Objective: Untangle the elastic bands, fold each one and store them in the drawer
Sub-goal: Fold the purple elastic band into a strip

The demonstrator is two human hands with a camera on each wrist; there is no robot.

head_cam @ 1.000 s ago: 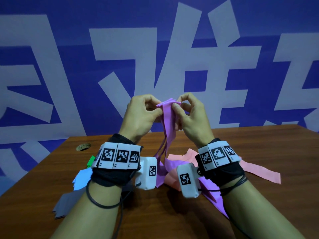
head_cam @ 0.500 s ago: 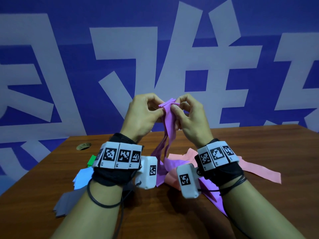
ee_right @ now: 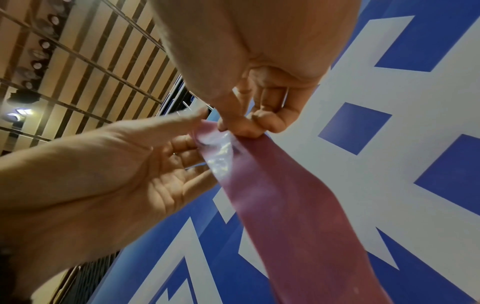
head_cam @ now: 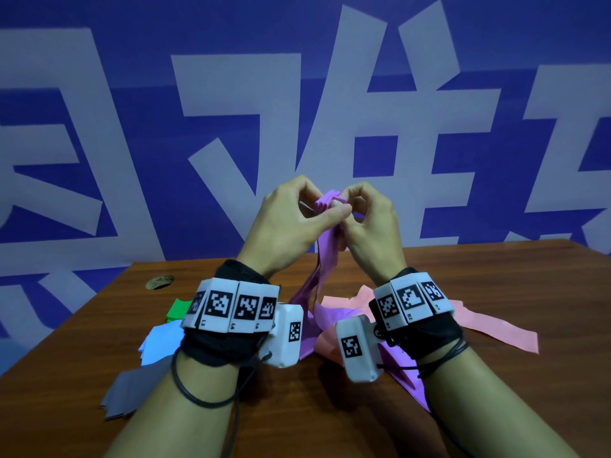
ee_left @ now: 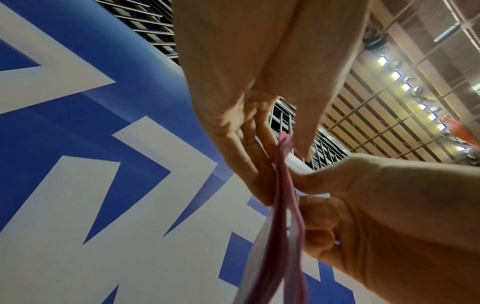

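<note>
Fingers of left hand (head_cam: 287, 223) and right hand (head_cam: 370, 223) pinch the purple band (head_cam: 325, 249) top, gathered above the table (head_cam: 496, 282); tail trails onto the pink band (head_cam: 489, 328); step: folding; next needs even pleats, steady tension.

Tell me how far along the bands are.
Looks done: green, pale blue and grey bands lie folded on the table. In hand: left hand and right hand pinch the purple band's gathered top. Left: the pink band, loose, and storing; no drawer in view.
</note>
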